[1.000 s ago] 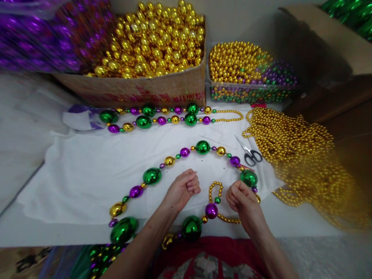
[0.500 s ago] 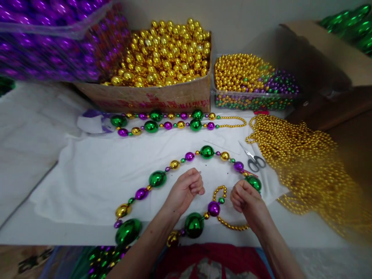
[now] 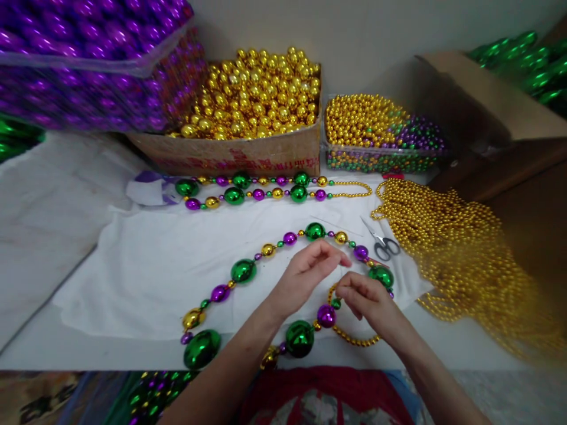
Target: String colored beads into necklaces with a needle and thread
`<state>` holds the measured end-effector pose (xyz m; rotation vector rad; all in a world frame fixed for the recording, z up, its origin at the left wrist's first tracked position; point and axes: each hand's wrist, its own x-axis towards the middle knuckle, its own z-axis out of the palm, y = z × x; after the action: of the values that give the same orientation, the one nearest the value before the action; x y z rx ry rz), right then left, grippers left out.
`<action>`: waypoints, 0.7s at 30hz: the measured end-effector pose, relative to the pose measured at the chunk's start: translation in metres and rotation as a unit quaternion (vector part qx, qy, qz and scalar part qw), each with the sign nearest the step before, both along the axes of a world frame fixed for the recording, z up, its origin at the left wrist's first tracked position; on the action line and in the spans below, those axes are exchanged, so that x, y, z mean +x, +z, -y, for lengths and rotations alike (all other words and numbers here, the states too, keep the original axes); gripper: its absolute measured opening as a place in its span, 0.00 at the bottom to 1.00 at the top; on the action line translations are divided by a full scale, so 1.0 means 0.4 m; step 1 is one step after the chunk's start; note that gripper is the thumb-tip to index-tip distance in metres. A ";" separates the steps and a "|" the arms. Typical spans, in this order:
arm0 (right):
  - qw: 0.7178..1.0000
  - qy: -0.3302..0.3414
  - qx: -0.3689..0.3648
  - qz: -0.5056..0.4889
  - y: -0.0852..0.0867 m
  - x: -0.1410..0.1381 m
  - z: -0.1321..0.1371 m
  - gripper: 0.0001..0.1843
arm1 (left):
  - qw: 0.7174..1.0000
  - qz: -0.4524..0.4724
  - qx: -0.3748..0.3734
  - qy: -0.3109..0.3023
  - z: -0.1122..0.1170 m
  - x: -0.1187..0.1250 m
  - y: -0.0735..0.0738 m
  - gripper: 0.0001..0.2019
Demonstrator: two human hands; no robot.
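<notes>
Change, left hand: the left hand (image 3: 310, 268) has been moved right and up since half a second ago, in over the middle of the loop.
Change, right hand: the right hand (image 3: 365, 301) has been shifted a little left; the gap seen earlier between the hands is nearly closed.
Left fingers: thumb and forefinger are pressed together at the tips (image 3: 342, 260); nothing can be made out between them.
Right fingers: they are curled together, tips (image 3: 343, 289) over the upper end of the gold strand (image 3: 354, 340); a grip on it cannot be confirmed.
Necklace: the necklace (image 3: 243, 270) is laid where it was, as an open loop on the cloth (image 3: 146, 265), with its near end hung over the table edge.
Gold strand: it is joined on below the purple ball by the right hand, and its upper bend is partly hidden by that hand.
Scissors: the scissors (image 3: 383, 245) are lying just beyond the loop, on the right.
Second necklace: a second necklace (image 3: 266, 189) is laid doubled at the far edge of the cloth.
Strand pile: a pile (image 3: 456, 248) of gold strands is heaped to the right.
Behind: a box (image 3: 248, 154) of gold balls and a tray (image 3: 381, 159) of small beads are set side by side; purple balls (image 3: 88, 65) are stacked far left.
</notes>
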<state>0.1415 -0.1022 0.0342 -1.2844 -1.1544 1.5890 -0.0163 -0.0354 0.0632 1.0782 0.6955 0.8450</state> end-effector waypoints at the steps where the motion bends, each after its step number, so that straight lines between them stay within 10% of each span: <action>1: 1.000 -0.006 -0.004 -0.020 0.011 0.000 -0.005 0.16 | 1.000 0.013 -0.001 0.015 0.003 -0.001 -0.001 0.07; 8: 0.979 -0.050 -0.018 -0.197 0.084 -0.002 -0.073 0.12 | 0.998 -0.054 0.025 -0.033 0.044 -0.008 -0.043 0.12; 16: 0.970 -0.177 0.039 -0.164 0.133 -0.095 -0.099 0.11 | 0.984 -0.111 0.072 0.120 0.051 0.006 -0.029 0.05; 21: 0.977 -0.143 0.131 -0.092 0.203 -0.182 -0.121 0.10 | 0.965 -0.140 0.057 0.215 0.053 -0.046 -0.011 0.07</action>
<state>0.0685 -0.0537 0.1156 -1.0538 -0.9768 1.2686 -0.0346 -0.0566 0.0588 1.1820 1.1580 1.1241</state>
